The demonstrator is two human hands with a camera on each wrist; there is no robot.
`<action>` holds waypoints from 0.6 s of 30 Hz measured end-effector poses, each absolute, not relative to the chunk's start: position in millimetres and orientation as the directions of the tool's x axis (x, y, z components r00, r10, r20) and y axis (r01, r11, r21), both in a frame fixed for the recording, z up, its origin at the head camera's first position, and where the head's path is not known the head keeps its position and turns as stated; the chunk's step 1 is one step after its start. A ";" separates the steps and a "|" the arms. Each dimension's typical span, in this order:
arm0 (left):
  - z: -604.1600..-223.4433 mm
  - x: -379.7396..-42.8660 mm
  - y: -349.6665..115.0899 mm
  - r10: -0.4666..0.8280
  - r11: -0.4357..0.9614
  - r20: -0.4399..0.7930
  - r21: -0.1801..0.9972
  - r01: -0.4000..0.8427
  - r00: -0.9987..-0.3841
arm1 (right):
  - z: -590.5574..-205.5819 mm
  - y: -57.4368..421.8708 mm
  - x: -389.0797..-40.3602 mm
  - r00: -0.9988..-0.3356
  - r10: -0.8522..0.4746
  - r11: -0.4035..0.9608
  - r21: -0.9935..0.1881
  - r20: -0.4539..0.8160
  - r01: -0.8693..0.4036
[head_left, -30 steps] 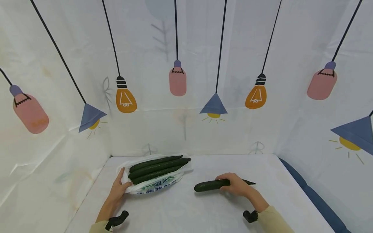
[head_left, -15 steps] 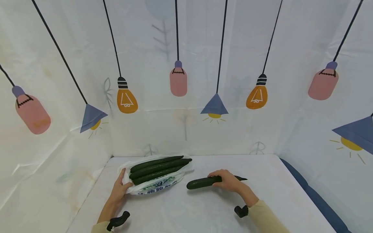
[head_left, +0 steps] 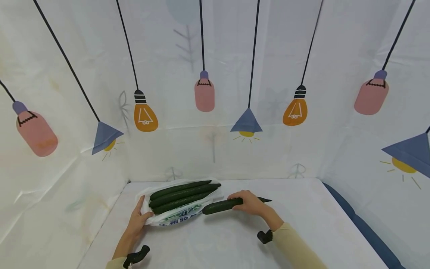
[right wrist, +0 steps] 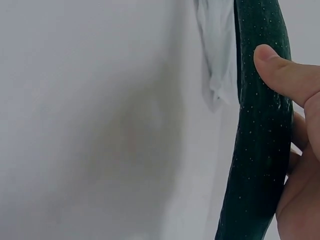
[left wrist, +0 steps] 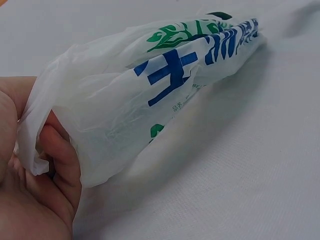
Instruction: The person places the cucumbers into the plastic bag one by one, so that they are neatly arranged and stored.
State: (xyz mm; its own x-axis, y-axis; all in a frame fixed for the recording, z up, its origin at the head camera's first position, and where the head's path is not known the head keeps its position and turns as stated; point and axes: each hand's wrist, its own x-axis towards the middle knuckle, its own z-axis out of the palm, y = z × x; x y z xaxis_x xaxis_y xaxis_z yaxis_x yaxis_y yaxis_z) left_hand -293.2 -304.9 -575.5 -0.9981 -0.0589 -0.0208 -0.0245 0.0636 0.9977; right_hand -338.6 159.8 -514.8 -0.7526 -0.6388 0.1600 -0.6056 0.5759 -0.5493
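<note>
A white plastic bag point(head_left: 198, 210) with blue and green print lies at the back left of the table, several dark green cucumbers point(head_left: 183, 194) side by side in its open top. My left hand point(head_left: 136, 218) grips the bag's left end; in the left wrist view the thin plastic point(left wrist: 37, 120) runs between thumb and curled fingers. My right hand point(head_left: 248, 203) holds a single cucumber point(head_left: 218, 206) around its middle, its blunt left end overlapping the bag's right edge in the head view. The right wrist view shows the thumb pressed along that cucumber point(right wrist: 260, 145).
The white-covered table point(head_left: 215, 246) meets a pale hanging cloth point(head_left: 215, 149) printed with lamps and bulbs, which also closes in both sides. Something dark blue point(head_left: 362, 228) runs along the table's right edge. Each wrist carries a black strap mount point(head_left: 265, 237).
My right hand has carried the single cucumber leftward and slightly back, until its blunt end reaches the bag. The left hand keeps its hold on the bag in the same place.
</note>
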 end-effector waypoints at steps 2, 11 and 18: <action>-575.4 -293.3 -304.5 -0.060 0.060 -0.018 0.998 -0.022 -0.998 | -513.9 153.5 -342.5 -0.746 -0.645 0.567 -0.549 0.168 -0.614; -576.1 -295.2 -306.1 -0.062 0.049 -0.017 0.999 -0.020 -0.998 | -509.4 122.2 -361.2 -0.718 -0.665 0.526 -0.555 0.205 -0.645; -575.4 -296.5 -307.9 -0.052 0.002 -0.046 0.999 -0.047 -0.998 | -504.2 98.3 -373.2 -0.721 -0.663 0.506 -0.587 0.204 -0.631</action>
State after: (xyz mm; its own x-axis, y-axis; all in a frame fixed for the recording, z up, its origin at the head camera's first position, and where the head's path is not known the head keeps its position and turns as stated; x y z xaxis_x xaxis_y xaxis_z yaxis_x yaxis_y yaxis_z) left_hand -296.5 -307.9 -575.4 -0.9975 -0.0525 -0.0464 -0.0466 0.0024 0.9989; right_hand -373.2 98.3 -504.2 -0.7207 -0.6625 0.2040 -0.6315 0.5061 -0.5875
